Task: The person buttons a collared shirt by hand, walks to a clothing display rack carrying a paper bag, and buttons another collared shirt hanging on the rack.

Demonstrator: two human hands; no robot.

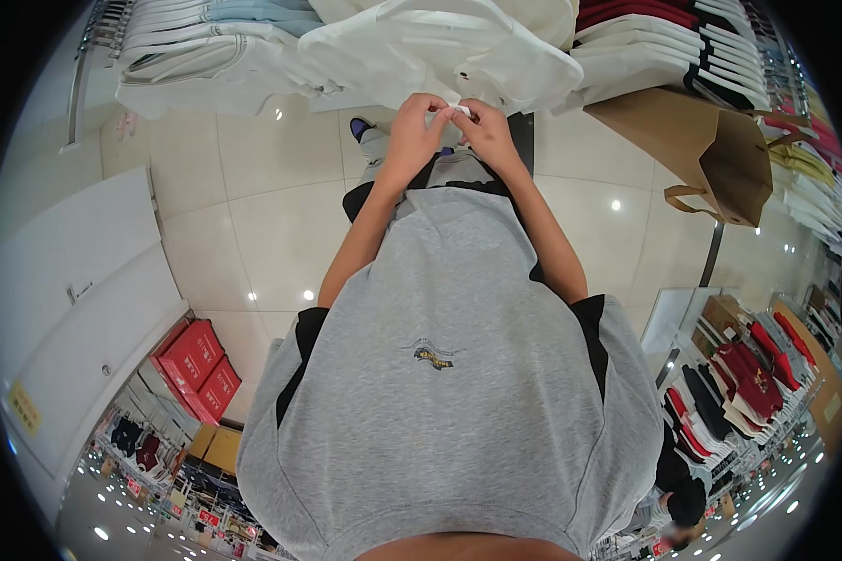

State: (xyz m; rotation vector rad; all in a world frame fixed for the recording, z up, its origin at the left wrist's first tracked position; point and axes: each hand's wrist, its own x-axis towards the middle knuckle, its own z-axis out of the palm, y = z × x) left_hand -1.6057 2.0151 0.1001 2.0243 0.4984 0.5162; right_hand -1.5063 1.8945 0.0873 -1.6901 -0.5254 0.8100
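A white shirt (384, 58) with a collar and dark buttons hangs on a rack in front of me. My left hand (418, 129) and my right hand (483, 129) meet at its lower edge. The fingers of both are closed in a pinch around a small white piece (459, 109) between them. This piece looks like part of the shirt's edge, but I cannot tell for sure. The fingertips partly cover it.
Folded white trousers (196, 70) hang to the left, white and dark red garments (641, 51) to the right. A brown paper bag (664, 136) hangs at right. Red boxes (196, 369) stand by a white door (94, 271). Another person (685, 505) is behind me at lower right.
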